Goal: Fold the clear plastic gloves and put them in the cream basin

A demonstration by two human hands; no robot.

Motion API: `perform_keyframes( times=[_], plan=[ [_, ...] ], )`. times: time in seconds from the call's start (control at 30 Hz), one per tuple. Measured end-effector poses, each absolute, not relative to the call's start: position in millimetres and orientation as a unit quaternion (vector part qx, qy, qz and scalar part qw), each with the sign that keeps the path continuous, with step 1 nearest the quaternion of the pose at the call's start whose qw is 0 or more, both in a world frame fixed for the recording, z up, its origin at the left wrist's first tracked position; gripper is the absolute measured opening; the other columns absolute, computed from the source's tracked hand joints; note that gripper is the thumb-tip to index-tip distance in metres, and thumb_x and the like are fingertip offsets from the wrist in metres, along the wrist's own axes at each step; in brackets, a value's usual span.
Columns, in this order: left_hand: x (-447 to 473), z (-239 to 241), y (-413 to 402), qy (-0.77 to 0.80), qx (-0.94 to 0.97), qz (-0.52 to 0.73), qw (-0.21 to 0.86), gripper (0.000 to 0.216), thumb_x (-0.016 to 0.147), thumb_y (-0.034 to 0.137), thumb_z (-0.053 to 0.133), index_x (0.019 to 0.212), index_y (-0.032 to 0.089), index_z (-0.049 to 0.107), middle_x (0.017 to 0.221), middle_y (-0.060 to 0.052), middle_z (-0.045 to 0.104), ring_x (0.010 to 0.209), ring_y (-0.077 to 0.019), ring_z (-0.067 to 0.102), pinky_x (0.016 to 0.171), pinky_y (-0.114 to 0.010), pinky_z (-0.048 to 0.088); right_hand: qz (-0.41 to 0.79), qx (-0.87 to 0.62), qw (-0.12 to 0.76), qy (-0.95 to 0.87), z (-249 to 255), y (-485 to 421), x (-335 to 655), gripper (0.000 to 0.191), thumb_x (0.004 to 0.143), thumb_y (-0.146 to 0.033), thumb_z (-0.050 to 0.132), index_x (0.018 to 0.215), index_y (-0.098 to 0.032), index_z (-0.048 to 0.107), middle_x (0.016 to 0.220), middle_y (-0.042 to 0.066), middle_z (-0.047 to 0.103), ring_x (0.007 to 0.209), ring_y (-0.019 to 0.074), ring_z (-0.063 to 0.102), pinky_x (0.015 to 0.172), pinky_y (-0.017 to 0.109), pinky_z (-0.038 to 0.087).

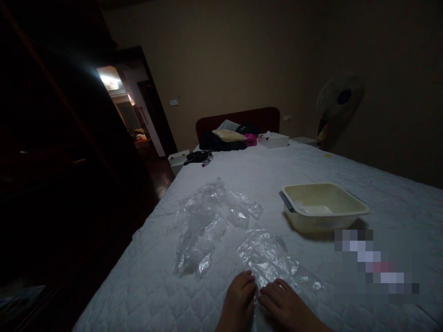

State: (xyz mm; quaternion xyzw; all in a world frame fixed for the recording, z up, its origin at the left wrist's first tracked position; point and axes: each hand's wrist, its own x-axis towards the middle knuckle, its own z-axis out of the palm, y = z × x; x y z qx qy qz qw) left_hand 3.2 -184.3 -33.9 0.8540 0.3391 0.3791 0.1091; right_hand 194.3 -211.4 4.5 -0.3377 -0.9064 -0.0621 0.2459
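Note:
At the near edge of the bed, my left hand (239, 295) has its fingers curled closed on the left edge of a clear plastic bag (265, 251). Close beside it, my right hand (284, 299) is closed on the same bag, its fingers bent over the film. The bag lies flat and crinkled, stretching away from my hands. Farther left, more crumpled clear plastic (204, 221) is spread on the quilted white bedding. My thumbs are mostly hidden.
A cream plastic basin (321, 223) with grey handles sits on the bed (166, 299) to the right, beside a blurred-out patch. Clothes (221, 142) and a white box (273, 140) lie by the headboard (238, 117). A fan (341, 97) stands at the far right.

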Motion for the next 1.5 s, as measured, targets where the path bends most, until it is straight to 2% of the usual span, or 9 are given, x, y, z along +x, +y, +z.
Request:
perform_keyframes(
  times=[0.1,0.3,0.4,0.5,0.77,0.93,1.17,1.33,1.5],
  plan=[
    [3.3,-34.1,-185.0,0.342,0.858,0.37,0.097,0.029,0.082,0.011,0.044,0.108,0.019,0.054,0.115,-0.01,0.058,0.113,-0.0209,0.05,0.093,-0.039,0.045,-0.043,-0.344,0.261,-0.901,0.8,-212.8,194.8,0.023,0.084,-0.008,0.039,0.093,-0.019,0.057,0.081,0.004,0.065,0.073,0.0171,0.056,0.076,0.034,0.042],
    [3.8,-42.6,-186.9,0.368,0.843,0.387,0.065,0.034,0.087,0.016,0.043,0.121,0.019,0.047,0.12,-0.01,0.056,0.113,-0.0204,0.051,0.092,-0.039,0.047,0.208,-0.444,0.312,-0.814,15.8,-215.4,201.1,0.022,0.086,-0.027,0.041,0.098,-0.019,0.058,0.093,0.007,0.064,0.085,0.02,0.058,0.077,0.033,0.046],
    [4.6,-44.1,-186.6,0.383,0.837,0.382,0.083,0.032,0.088,0.018,0.042,0.119,0.021,0.049,0.118,-0.009,0.057,0.111,-0.0207,0.053,0.091,-0.04,0.047,0.317,-0.501,0.351,-0.725,17.5,-208.3,198.2,0.025,0.088,-0.035,0.04,0.091,-0.02,0.06,0.088,0.005,0.066,0.083,0.0199,0.06,0.076,0.031,0.047],
    [5.6,-43.2,-185.5,0.389,0.828,0.393,0.093,0.033,0.088,0.018,0.043,0.12,0.021,0.049,0.118,-0.009,0.057,0.111,-0.0209,0.052,0.092,-0.041,0.047,0.383,-0.493,0.382,-0.682,16.8,-200.9,195.0,0.026,0.087,-0.038,0.043,0.085,-0.019,0.061,0.082,0.004,0.066,0.078,0.0191,0.061,0.071,0.029,0.047],
    [7.7,-39.8,-181.9,0.353,0.832,0.42,0.085,0.031,0.085,0.013,0.046,0.114,0.02,0.051,0.111,-0.009,0.059,0.107,-0.0212,0.054,0.092,-0.045,0.045,0.372,-0.505,0.352,-0.695,18.9,-198.4,196.3,0.026,0.085,-0.036,0.045,0.077,-0.017,0.061,0.074,0.003,0.065,0.07,0.0171,0.058,0.065,0.026,0.044],
    [12.0,-25.8,-184.3,0.353,0.831,0.421,0.087,0.03,0.085,0.013,0.046,0.114,0.02,0.05,0.108,-0.009,0.06,0.103,-0.0209,0.056,0.09,-0.043,0.047,0.354,-0.519,0.349,-0.695,20.8,-195.4,198.7,0.028,0.085,-0.036,0.045,0.073,-0.016,0.061,0.071,0.003,0.063,0.068,0.0166,0.057,0.062,0.025,0.043],
    [15.4,-20.6,-185.6,0.37,0.826,0.416,0.092,0.026,0.087,0.015,0.044,0.112,0.019,0.052,0.105,-0.009,0.06,0.103,-0.0208,0.055,0.089,-0.043,0.047,0.344,-0.521,0.349,-0.699,16.9,-189.8,203.0,0.023,0.083,-0.032,0.045,0.079,-0.016,0.061,0.073,0.002,0.064,0.068,0.0166,0.057,0.062,0.025,0.042],
    [15.8,-19.9,-184.5,0.364,0.831,0.409,0.099,0.026,0.087,0.014,0.044,0.111,0.018,0.051,0.104,-0.009,0.059,0.101,-0.0195,0.055,0.088,-0.04,0.047,0.336,-0.543,0.332,-0.695,15.6,-185.7,206.1,0.022,0.08,-0.031,0.046,0.088,-0.017,0.06,0.063,-0.001,0.06,0.059,0.015,0.054,0.056,0.024,0.039],
    [18.4,-18.5,-185.0,0.371,0.837,0.39,0.103,0.025,0.086,0.011,0.043,0.109,0.018,0.052,0.098,-0.008,0.059,0.095,-0.0183,0.055,0.087,-0.039,0.047,0.358,-0.55,0.341,-0.673,10.9,-181.7,207.0,0.025,0.08,-0.032,0.043,0.097,-0.017,0.053,0.063,-0.002,0.058,0.058,0.0145,0.055,0.055,0.025,0.039]
  ],
)
